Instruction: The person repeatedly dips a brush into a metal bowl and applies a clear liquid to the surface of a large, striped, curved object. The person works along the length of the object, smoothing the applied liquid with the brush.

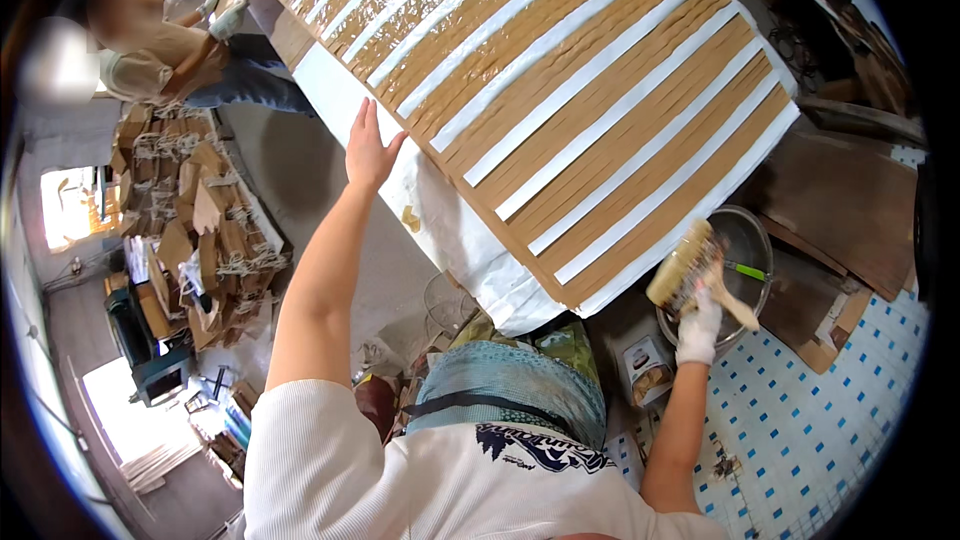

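Observation:
My right hand [702, 322], in a white glove, is closed round a wide brush [680, 266] with pale bristles and a wooden handle. The brush is over a grey bucket [764, 236], from which a bright green stick [744, 270] shows. My bare left hand [371, 158] lies flat and open at the left edge of the work table, its thumb apart from the fingers. Brown strips [600, 130] lie in rows on a white sheet [340, 95], with white gaps between them. The far rows look wet and shiny; the near rows look matt. Whether the left fingertips touch the strips is hard to tell.
At the far left another person [165, 70] in gloves stands by the table. Stacked cardboard bundles [205, 200] lie along the left. A small open box [645, 370] sits below the bucket. Brown boards [835, 205] are at right, near a blue-and-white tiled floor [800, 420].

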The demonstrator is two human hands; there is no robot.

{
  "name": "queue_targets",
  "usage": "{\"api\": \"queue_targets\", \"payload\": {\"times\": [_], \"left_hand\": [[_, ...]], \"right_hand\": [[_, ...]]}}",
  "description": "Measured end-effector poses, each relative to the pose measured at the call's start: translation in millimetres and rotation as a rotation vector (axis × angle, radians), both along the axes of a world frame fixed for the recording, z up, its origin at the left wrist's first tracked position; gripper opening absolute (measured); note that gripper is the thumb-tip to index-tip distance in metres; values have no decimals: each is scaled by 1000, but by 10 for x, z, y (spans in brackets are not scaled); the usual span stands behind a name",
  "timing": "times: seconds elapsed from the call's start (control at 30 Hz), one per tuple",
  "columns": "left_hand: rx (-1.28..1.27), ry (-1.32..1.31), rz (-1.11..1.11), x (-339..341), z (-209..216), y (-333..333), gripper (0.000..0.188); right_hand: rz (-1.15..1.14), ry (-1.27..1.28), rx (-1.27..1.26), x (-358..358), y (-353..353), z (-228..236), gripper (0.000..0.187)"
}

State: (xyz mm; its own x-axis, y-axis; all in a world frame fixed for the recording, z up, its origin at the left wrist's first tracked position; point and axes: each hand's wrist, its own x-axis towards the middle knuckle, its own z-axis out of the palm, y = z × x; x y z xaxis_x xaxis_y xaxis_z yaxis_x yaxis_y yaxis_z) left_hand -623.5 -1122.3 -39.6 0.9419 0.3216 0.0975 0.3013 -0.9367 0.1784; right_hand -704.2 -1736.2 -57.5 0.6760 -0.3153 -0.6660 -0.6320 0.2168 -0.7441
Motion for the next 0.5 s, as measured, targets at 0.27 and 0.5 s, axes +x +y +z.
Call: {"api": "queue_targets", "payload": {"times": [0.27,0.5], "left_hand": [[-4,384,-23,372,-35,50,127],[54,468,15,505,82,-140,124]], "right_hand": [[611,-446,-442,1253,2055,514,37],[1075,-706,-931,1540,3260,176,27]]}}
